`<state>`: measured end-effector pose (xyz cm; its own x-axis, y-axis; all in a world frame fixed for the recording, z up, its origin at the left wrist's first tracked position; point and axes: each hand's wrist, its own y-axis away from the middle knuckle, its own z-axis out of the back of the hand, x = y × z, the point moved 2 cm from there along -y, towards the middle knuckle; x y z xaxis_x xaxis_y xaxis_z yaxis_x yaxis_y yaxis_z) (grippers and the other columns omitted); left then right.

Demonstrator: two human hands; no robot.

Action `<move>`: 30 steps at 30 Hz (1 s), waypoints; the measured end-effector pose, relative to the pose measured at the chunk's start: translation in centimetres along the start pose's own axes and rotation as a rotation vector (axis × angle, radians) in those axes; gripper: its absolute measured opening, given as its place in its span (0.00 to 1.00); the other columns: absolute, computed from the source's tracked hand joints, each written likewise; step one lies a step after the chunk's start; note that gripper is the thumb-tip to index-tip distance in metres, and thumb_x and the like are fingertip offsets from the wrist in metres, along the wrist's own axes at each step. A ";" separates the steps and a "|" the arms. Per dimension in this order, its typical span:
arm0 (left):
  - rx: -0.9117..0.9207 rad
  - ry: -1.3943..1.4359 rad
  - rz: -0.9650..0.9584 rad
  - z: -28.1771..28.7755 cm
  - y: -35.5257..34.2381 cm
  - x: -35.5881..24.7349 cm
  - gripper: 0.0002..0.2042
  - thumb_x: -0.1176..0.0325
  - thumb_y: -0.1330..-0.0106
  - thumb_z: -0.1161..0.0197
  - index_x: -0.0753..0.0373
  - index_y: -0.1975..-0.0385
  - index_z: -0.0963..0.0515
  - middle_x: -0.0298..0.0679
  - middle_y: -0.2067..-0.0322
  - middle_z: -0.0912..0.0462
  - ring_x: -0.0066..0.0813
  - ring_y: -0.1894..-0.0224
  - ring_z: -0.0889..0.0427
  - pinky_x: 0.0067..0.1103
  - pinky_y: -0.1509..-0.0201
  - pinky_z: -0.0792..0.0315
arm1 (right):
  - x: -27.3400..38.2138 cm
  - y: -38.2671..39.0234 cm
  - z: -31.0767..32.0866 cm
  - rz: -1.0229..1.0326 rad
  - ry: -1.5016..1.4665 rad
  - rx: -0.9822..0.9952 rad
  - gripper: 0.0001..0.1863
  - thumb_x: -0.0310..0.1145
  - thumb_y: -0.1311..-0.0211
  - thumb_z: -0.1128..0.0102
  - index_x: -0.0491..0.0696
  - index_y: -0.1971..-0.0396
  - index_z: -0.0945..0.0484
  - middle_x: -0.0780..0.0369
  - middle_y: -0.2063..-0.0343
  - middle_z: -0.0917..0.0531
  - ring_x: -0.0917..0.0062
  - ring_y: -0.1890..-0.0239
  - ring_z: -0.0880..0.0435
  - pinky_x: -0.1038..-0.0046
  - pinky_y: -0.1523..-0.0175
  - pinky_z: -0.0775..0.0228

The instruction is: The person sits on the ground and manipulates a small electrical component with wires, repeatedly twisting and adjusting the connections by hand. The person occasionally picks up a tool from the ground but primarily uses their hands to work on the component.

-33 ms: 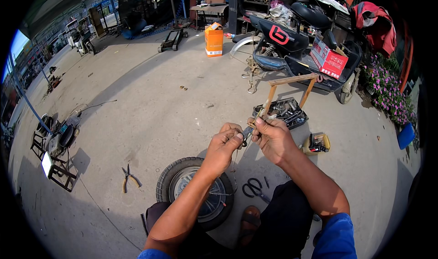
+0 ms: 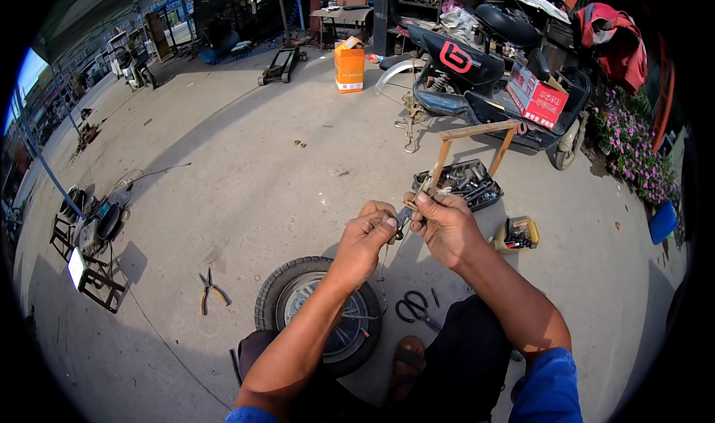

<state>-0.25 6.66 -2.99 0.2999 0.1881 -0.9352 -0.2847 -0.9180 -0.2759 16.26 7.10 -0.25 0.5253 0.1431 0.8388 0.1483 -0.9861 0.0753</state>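
My left hand (image 2: 365,238) is closed in a pinch on a small dark piece (image 2: 403,218), too small to name. Opposite it, my right hand (image 2: 445,228) pinches a thin yellowish wire-like strip (image 2: 421,188) at the same piece. The fingertips of both hands nearly meet. Below my left hand hangs a thin cable (image 2: 384,274), leading down toward a wheel with a black tyre (image 2: 272,293). The wheel lies flat on the ground, partly covered by my left forearm. Scissors with black handles (image 2: 412,306) rest to the right of the wheel.
Pliers with yellowish handles (image 2: 212,295) lie left of the wheel. Beyond my hands are a black tray of tools (image 2: 488,197), a wooden frame (image 2: 477,131) and a yellowish tub (image 2: 533,233). An electric scooter (image 2: 465,69) and an orange box (image 2: 349,67) stand farther off.
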 end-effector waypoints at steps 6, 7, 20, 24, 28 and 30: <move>-0.037 0.058 0.081 0.0 -0.1 0.4 0.10 0.72 0.33 0.46 0.71 0.76 0.24 0.37 0.61 0.28 0.23 0.62 0.31 0.20 0.56 0.36 | -0.2 0.0 -0.2 -0.027 0.000 0.013 0.16 0.32 0.34 0.38 0.32 0.56 0.24 0.62 0.72 0.21 0.80 0.72 0.22 0.76 0.62 0.27; -0.031 0.056 0.082 0.2 -0.1 0.8 0.11 0.72 0.33 0.45 0.71 0.76 0.24 0.37 0.60 0.28 0.23 0.61 0.31 0.20 0.56 0.36 | -0.2 0.0 -0.2 -0.028 -0.001 0.018 0.16 0.32 0.34 0.38 0.32 0.56 0.24 0.62 0.72 0.21 0.80 0.73 0.22 0.76 0.62 0.27; 0.074 -0.064 -0.004 -0.2 0.1 0.5 0.13 0.66 0.28 0.43 0.70 0.70 0.21 0.36 0.60 0.27 0.25 0.56 0.30 0.22 0.49 0.36 | 0.0 -0.1 0.3 0.053 0.170 0.020 0.16 0.32 0.35 0.36 0.35 0.56 0.21 0.64 0.72 0.19 0.82 0.71 0.23 0.78 0.63 0.29; 0.072 -0.081 0.009 0.2 0.1 0.0 0.13 0.65 0.29 0.42 0.69 0.71 0.22 0.36 0.60 0.28 0.25 0.57 0.31 0.22 0.49 0.37 | 0.4 0.3 -0.3 0.135 0.214 0.090 0.15 0.29 0.37 0.36 0.34 0.55 0.21 0.61 0.69 0.17 0.80 0.69 0.21 0.77 0.60 0.27; 0.089 -0.102 0.004 0.2 0.1 -0.4 0.13 0.66 0.29 0.41 0.68 0.73 0.24 0.36 0.60 0.28 0.25 0.57 0.32 0.23 0.49 0.37 | 0.4 0.0 0.9 0.130 0.264 0.176 0.18 0.27 0.40 0.33 0.37 0.52 0.23 0.58 0.59 0.16 0.76 0.61 0.18 0.73 0.58 0.25; 0.095 -0.157 -0.031 0.2 0.1 -0.5 0.11 0.67 0.30 0.41 0.68 0.73 0.25 0.37 0.61 0.28 0.26 0.57 0.31 0.23 0.49 0.37 | 0.3 -0.1 0.9 0.115 0.223 0.165 0.17 0.26 0.40 0.34 0.38 0.53 0.23 0.57 0.58 0.16 0.76 0.61 0.18 0.72 0.58 0.25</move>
<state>-0.62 6.54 -2.63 0.1661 0.2747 -0.9471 -0.3646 -0.8752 -0.3178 17.12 7.26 -0.51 0.3524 -0.0094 0.9358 0.2419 -0.9650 -0.1008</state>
